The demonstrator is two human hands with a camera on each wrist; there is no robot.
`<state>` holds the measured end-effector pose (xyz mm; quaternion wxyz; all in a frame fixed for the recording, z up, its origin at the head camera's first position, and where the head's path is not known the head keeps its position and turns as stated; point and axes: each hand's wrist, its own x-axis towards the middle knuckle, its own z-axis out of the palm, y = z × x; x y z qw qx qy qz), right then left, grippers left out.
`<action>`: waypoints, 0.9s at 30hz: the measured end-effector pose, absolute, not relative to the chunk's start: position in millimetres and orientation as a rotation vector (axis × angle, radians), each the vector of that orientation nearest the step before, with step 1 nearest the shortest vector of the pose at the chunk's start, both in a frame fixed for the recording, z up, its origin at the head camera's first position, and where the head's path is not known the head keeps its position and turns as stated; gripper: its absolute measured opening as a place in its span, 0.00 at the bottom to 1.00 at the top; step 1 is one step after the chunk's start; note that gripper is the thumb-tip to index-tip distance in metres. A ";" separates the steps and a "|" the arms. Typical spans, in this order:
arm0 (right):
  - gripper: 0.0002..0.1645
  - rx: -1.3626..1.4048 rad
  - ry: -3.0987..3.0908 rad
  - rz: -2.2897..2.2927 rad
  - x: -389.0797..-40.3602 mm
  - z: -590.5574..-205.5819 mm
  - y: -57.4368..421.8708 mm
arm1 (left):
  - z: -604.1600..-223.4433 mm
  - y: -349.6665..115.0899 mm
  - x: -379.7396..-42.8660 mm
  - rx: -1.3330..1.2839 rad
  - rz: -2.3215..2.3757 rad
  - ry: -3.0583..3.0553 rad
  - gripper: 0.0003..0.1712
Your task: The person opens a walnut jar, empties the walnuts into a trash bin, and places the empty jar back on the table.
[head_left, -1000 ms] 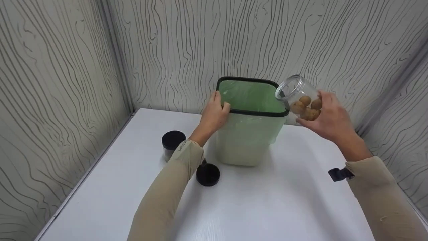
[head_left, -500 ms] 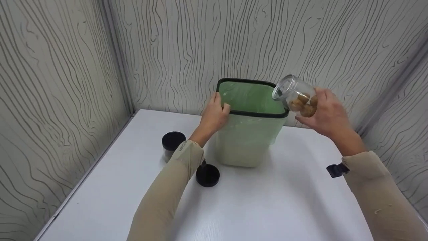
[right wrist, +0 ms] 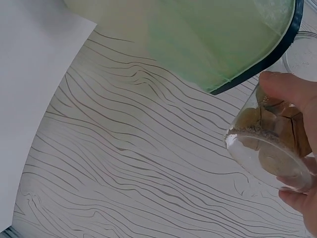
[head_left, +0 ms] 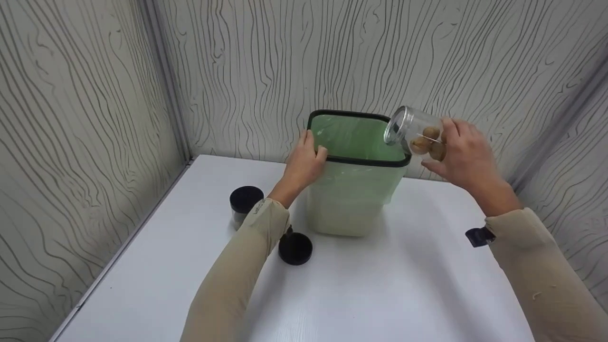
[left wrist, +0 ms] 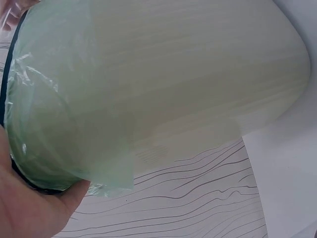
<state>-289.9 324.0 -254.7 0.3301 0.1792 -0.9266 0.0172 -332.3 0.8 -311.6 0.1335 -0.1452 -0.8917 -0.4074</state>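
Note:
A pale trash bin (head_left: 344, 204) with a green bag liner and a black rim stands on the white table. My left hand (head_left: 305, 159) grips that rim at its left front corner, thumb outside in the left wrist view. My right hand (head_left: 468, 154) holds a clear jar (head_left: 411, 123) by its base end. Lidless and tilted almost onto its side, the jar has its mouth over the bin's right rim. Several brown walnuts (head_left: 430, 140) lie inside it near the base, partly hidden by my fingers. The right wrist view shows the walnuts (right wrist: 277, 126) through the glass.
A second jar with a black lid (head_left: 246, 198) stands left of the bin, partly behind my left sleeve. A loose black lid (head_left: 295, 248) lies on the table (head_left: 370, 294) in front of the bin. Wood-patterned walls (head_left: 266, 57) close off the back and sides.
My right hand has moved slightly left and tipped the jar further, bringing its mouth more over the bin. The walnuts have stayed in the jar. My left hand keeps its place on the rim.

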 end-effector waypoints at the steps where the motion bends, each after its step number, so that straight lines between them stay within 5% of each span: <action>1: 0.55 0.479 -2.411 0.027 -290.2 -254.2 323.8 | -311.4 0.6 -332.1 -0.425 -1.176 -2.585 0.36; 27: 0.55 0.608 -2.288 -0.087 -293.3 -250.3 322.4 | -310.9 -0.1 -332.6 -0.417 -1.174 -2.606 0.37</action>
